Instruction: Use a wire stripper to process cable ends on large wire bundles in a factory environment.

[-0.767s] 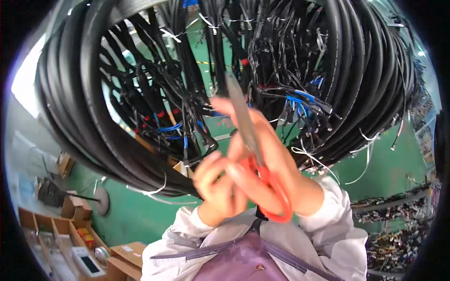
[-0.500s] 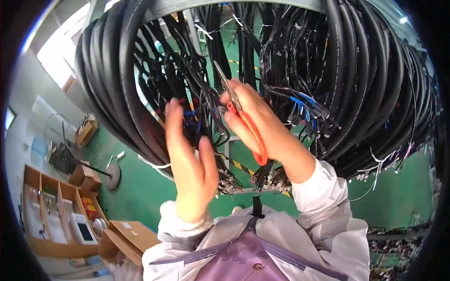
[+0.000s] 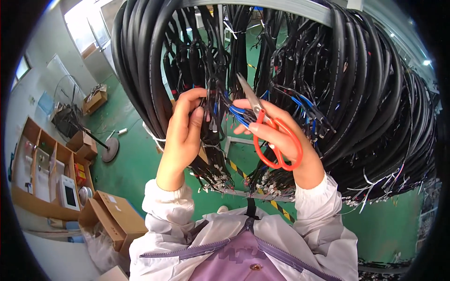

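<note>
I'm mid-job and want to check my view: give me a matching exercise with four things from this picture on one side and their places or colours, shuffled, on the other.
Things:
1. scissors
2. thick cables
3. floor
4. large cardboard box

Places or colours:
A. green
B. at the lower left of the picture
C. black, in long curves
D. held in the right hand

Right pairs: 1-D, 2-C, 3-A, 4-B
</note>
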Tool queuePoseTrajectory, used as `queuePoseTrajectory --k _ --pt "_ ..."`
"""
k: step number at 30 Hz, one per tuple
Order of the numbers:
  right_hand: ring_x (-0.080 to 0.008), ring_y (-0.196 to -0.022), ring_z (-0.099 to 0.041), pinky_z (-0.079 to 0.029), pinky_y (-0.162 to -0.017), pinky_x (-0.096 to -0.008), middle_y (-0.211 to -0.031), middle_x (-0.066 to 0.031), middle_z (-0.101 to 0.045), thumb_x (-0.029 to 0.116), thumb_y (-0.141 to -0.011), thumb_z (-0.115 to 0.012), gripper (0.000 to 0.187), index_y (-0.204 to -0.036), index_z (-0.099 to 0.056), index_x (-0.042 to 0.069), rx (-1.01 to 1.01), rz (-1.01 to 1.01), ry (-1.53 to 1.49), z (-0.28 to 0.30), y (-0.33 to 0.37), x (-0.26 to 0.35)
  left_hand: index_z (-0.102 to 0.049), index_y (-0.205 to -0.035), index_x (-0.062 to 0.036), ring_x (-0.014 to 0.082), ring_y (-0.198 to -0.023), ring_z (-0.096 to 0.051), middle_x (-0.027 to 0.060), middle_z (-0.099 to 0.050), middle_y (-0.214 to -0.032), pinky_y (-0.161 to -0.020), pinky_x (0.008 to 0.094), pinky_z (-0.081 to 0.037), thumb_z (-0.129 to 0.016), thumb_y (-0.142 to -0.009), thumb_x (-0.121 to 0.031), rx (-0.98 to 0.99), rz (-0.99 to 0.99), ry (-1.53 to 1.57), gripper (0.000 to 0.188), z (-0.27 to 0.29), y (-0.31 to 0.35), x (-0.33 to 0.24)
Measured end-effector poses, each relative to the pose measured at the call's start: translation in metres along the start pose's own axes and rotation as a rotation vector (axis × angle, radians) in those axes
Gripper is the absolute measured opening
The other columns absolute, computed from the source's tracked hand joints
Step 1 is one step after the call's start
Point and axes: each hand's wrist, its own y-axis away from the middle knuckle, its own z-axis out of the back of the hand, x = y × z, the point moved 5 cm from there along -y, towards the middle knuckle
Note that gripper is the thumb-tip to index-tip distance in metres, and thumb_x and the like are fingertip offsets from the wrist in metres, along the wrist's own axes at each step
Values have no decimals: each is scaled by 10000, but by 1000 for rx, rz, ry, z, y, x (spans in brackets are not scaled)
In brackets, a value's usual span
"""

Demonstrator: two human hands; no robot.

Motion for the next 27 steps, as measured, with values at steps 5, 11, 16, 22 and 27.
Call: queuePoseTrajectory --k 5,11,16,22,27 --pt "-289 -1122 -528 -379 -961 -330 -1297 -144 -459 73 -835 -521 538 -1337 -350 -22 10 -68 -352 -11 17 13 -501 -1094 -21 79 -779 -426 19 -542 -962 -743 198 -369 -388 -952 -50 -6 25 266 184 2 1 -5" --pt "-375 -1195 -443 -335 -1001 -388 -1312 -204 -427 174 -762 -562 709 -1357 -271 -77 11 -90 -410 -26 22 19 -534 -1051 -7 72 -797 -441 3 -544 -952 -749 197 -372 -389 -955 -75 -33 -45 412 186 6 6 1" --pt "-414 -1241 -373 -304 -1035 -412 -1409 -167 -317 163 -759 -572 754 -1386 -212 -52 -13 -141 -447 -31 26 25 -457 -1205 2 201 -967 -534 125 -537 -1076 -880 301 -399 -401 -877 40 -322 -205 -199 335 3 17 -11" --pt "-215 -1238 -418 -314 -1008 -301 -1373 -93 -386 88 -842 -522 600 -1381 -279 -16 4 -103 -470 -28 31 23 -589 -1164 -109 345 -1251 -359 57 -487 -1283 -1047 507 -206 -542 -693 -40 -113 -503 -899 478 -12 25 -50" --pt "-175 -1204 -424 -343 -979 -302 -1389 -143 -364 108 -781 -501 658 -1369 -263 -67 -36 -93 -311 -31 25 25 -613 -1069 -95 234 -1189 -449 8 -548 -1179 -1043 483 -187 -563 -672 -85 -102 -438 -983 400 -20 16 -46"
